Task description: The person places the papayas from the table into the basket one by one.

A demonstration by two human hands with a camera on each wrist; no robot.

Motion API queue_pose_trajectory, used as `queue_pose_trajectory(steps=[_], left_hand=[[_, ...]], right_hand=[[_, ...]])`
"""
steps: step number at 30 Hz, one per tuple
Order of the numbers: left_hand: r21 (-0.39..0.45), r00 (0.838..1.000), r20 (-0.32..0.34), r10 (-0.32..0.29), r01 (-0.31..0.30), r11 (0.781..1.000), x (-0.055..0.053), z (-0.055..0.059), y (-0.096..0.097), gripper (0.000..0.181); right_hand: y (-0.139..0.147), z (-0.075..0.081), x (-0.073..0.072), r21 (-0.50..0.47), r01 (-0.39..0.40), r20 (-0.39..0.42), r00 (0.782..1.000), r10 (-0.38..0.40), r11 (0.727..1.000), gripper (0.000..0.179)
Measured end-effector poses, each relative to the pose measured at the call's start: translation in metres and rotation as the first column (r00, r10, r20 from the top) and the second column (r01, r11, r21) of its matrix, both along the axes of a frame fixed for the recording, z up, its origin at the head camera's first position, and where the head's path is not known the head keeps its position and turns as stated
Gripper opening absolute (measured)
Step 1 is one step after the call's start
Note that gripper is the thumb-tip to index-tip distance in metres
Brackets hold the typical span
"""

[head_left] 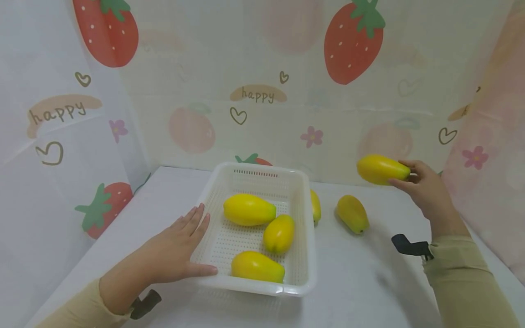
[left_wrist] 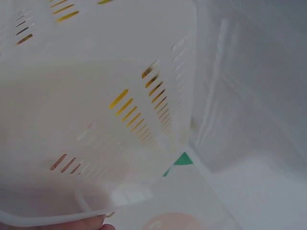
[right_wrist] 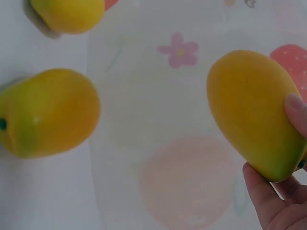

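Currently, we are pinching 1 yellow fruit [head_left: 378,169] near its green end with our right hand [head_left: 428,189], holding it above the surface [head_left: 348,282], right of the white basket [head_left: 234,243]. Our left hand [head_left: 176,248] is resting, fingers spread, against the basket's left side. 3 similar fruits [head_left: 246,209] are lying inside; 2 other fruits [head_left: 352,213] are resting on the surface.

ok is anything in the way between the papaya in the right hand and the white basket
On the table between them lie one loose papaya and another papaya beside the basket. The held papaya is raised, so a path over both looks open.
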State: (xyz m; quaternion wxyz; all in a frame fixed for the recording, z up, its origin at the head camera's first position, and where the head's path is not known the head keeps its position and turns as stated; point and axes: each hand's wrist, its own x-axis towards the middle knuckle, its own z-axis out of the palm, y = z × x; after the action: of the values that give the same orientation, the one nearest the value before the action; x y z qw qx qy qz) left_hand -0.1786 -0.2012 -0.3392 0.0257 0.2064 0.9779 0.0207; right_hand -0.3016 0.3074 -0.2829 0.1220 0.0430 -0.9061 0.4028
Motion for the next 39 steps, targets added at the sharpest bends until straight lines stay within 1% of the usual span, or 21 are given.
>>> queue_pose_trajectory(steps=[4, 12, 20, 26, 28, 29, 33, 39], left_hand=[[-0.002, 1.0, 0.0, 0.001, -0.001, 1.0, 0.0, 0.0, 0.0, 0.116], [-0.004, 1.0, -0.002, -0.003, 0.003, 1.0, -0.001, 0.0, -0.001, 0.117], [0.004, 1.0, 0.006, -0.003, 0.003, 1.0, 0.0, 0.002, 0.0, 0.116], [0.008, 1.0, 0.002, -0.003, 0.003, 1.0, -0.001, 0.001, 0.0, 0.113], [0.009, 1.0, -0.002, -0.005, 0.005, 1.0, -0.001, 0.001, 0.0, 0.112], [0.009, 1.0, -0.004, -0.006, 0.006, 1.0, -0.001, 0.001, 0.0, 0.112], [0.007, 1.0, -0.003, -0.006, 0.006, 1.0, 0.0, 0.002, 0.001, 0.113], [0.006, 1.0, 0.006, 0.002, -0.002, 1.0, 0.0, 0.002, 0.0, 0.117]], right_hand=[[-0.01, 0.007, 0.0, 0.015, -0.013, -0.03, 0.999, 0.013, 1.0, 0.071], [-0.034, 0.016, 0.003, 0.043, -0.096, -0.1, 0.99, 0.1, 0.994, 0.06], [-0.061, 0.021, 0.004, 0.017, -0.193, -0.118, 0.974, 0.193, 0.981, 0.057], [-0.081, 0.022, 0.003, 0.009, -0.275, -0.138, 0.952, 0.273, 0.961, 0.053], [-0.087, 0.021, 0.004, 0.011, -0.309, -0.149, 0.94, 0.307, 0.951, 0.053], [-0.091, 0.02, 0.004, 0.006, -0.319, -0.146, 0.937, 0.316, 0.948, 0.052], [-0.103, 0.019, 0.008, 0.023, -0.383, -0.166, 0.909, 0.382, 0.923, 0.054], [-0.123, 0.02, 0.01, 0.016, -0.462, -0.156, 0.875, 0.459, 0.887, 0.054]])
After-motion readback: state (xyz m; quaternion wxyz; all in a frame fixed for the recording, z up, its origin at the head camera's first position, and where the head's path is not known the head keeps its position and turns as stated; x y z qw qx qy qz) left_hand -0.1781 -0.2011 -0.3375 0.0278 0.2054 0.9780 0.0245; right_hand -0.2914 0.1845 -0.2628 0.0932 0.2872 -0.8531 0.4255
